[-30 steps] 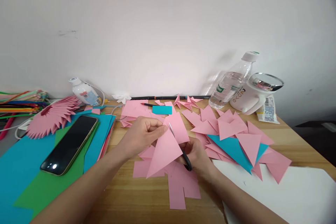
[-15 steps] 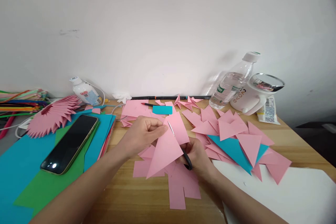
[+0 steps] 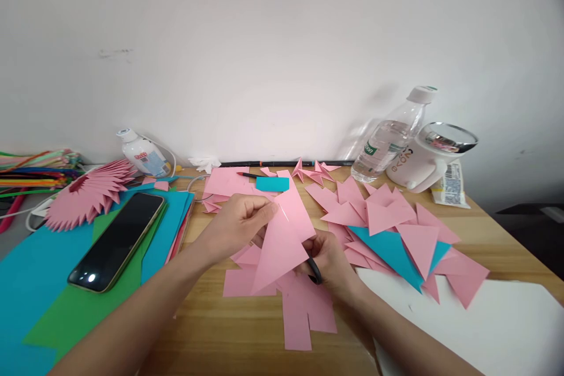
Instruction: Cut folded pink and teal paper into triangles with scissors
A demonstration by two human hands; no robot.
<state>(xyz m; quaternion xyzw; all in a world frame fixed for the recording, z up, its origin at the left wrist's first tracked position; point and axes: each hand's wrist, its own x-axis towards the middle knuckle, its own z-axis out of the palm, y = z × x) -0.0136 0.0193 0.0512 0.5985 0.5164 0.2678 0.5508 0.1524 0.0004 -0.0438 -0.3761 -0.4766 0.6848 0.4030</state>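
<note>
Between thumb and fingers, my left hand (image 3: 244, 220) pinches the upper left edge of a pink sheet of paper (image 3: 282, 252). My right hand (image 3: 328, 261) is closed around scissors with a black handle (image 3: 314, 270). Most of the blades are hidden by the paper; a thin bright sliver shows along a slit near its top. Pink rectangular paper pieces (image 3: 296, 323) lie on the table below my hands. To the right spreads a pile of pink paper triangles (image 3: 383, 211) with a blue triangle (image 3: 388, 252) among them.
A phone (image 3: 118, 242) rests on blue and green paper (image 3: 66, 317) at left, near a pleated pink paper ring (image 3: 88, 194). A water bottle (image 3: 390, 141) and a white mug (image 3: 416, 164) stand at back right. White sheets (image 3: 484, 323) lie at front right.
The pink sheet has tilted and shifted slightly, and less of the scissor blades shows through the cut. My left hand has moved a little to the left.
</note>
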